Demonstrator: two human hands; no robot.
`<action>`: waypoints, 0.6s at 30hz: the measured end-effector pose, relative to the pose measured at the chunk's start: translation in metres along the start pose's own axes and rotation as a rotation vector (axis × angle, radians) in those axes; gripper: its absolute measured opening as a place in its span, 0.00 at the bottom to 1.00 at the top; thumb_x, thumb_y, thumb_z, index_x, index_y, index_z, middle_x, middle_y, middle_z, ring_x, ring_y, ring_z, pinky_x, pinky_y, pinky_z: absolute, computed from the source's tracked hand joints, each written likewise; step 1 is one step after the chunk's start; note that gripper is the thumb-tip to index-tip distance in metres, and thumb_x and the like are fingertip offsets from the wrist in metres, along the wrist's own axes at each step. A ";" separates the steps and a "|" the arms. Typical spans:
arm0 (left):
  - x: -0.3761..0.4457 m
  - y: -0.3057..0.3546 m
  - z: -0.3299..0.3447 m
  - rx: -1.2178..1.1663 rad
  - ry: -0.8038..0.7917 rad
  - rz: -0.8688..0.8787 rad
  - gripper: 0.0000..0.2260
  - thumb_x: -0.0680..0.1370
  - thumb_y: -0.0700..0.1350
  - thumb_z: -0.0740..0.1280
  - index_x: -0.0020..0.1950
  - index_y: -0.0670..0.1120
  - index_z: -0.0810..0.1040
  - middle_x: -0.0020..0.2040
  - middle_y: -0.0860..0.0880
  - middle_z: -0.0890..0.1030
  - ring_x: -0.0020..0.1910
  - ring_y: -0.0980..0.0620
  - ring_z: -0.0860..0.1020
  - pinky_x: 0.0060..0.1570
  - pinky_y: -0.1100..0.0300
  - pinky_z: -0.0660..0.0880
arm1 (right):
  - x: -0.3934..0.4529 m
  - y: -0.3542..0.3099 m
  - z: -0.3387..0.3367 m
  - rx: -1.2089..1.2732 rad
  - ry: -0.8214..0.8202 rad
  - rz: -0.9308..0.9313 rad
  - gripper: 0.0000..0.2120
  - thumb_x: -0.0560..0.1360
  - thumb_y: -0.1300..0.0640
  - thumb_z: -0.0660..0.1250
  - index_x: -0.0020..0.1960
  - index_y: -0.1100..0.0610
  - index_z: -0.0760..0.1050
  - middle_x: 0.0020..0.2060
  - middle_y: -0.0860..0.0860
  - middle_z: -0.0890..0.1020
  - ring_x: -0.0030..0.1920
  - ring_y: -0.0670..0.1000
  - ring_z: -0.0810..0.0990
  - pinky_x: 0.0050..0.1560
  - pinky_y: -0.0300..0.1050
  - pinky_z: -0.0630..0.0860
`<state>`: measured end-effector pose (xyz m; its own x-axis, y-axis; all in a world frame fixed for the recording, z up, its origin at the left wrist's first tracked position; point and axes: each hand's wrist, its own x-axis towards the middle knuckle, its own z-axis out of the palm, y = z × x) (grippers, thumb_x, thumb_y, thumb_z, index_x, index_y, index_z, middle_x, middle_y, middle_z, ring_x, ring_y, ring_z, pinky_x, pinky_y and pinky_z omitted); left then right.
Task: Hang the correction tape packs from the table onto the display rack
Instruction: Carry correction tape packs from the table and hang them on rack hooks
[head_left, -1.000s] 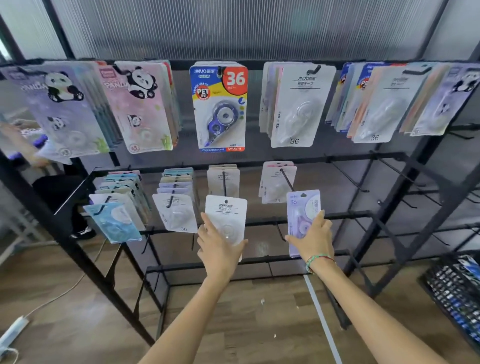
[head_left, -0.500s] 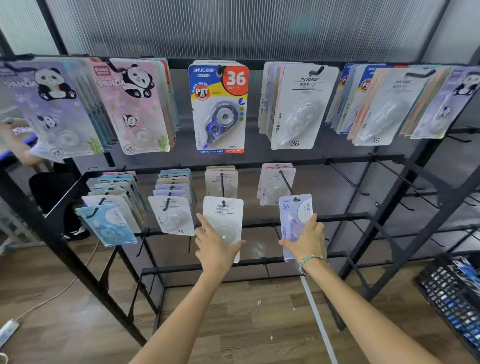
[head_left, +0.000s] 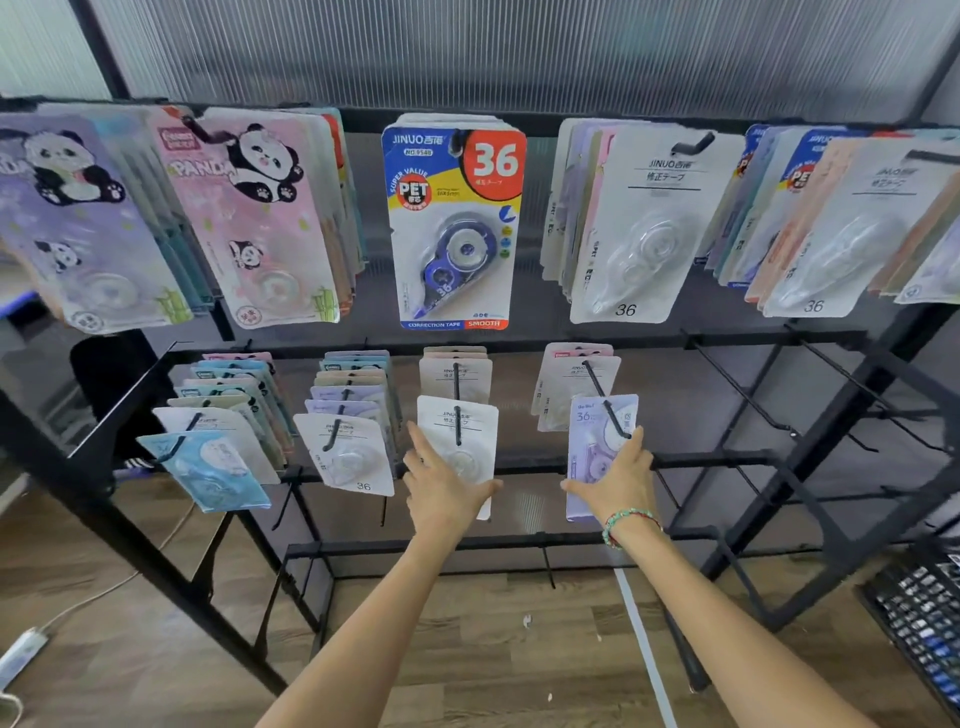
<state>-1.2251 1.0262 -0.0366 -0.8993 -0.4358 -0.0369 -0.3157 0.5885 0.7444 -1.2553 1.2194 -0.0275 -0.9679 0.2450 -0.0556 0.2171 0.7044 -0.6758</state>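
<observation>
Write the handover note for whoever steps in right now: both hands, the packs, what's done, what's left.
Left hand: holds the white pack, already threaded on its middle-row hook.
Right hand: holds the lilac pack, the hook passing through its hole, in front of the packs behind.
Display rack: top row full; the middle row's four left hooks carry packs, the hooks to the right are bare.
Done: both packs sit on hooks.
Left: let go, check that they hang straight, fetch more. The table is out of view.

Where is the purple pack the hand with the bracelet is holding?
The purple pack is on the rack's lower row, right of centre, held by the right hand, beside the white pack.
</observation>
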 end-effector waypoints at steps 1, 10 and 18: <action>0.005 0.001 0.002 -0.002 0.012 -0.004 0.61 0.64 0.55 0.80 0.77 0.44 0.36 0.72 0.39 0.59 0.70 0.39 0.62 0.66 0.44 0.65 | 0.008 -0.003 0.002 0.012 -0.008 -0.005 0.58 0.64 0.53 0.80 0.77 0.60 0.40 0.67 0.61 0.62 0.66 0.61 0.67 0.62 0.54 0.69; 0.045 0.014 0.020 -0.054 0.044 -0.053 0.59 0.66 0.56 0.78 0.78 0.44 0.35 0.75 0.39 0.53 0.74 0.39 0.56 0.70 0.44 0.60 | 0.062 -0.015 0.020 0.084 0.007 -0.059 0.55 0.62 0.55 0.81 0.76 0.59 0.47 0.65 0.60 0.65 0.65 0.62 0.67 0.62 0.59 0.72; 0.065 0.019 0.030 0.025 0.073 -0.056 0.60 0.65 0.62 0.77 0.78 0.42 0.37 0.77 0.39 0.51 0.75 0.39 0.54 0.72 0.47 0.58 | 0.074 -0.010 0.021 0.087 0.026 -0.086 0.56 0.60 0.56 0.82 0.76 0.57 0.47 0.63 0.60 0.66 0.64 0.60 0.68 0.60 0.59 0.74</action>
<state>-1.2988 1.0296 -0.0444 -0.8559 -0.5163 -0.0283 -0.3730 0.5786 0.7254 -1.3318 1.2161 -0.0406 -0.9786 0.2043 0.0234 0.1208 0.6632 -0.7387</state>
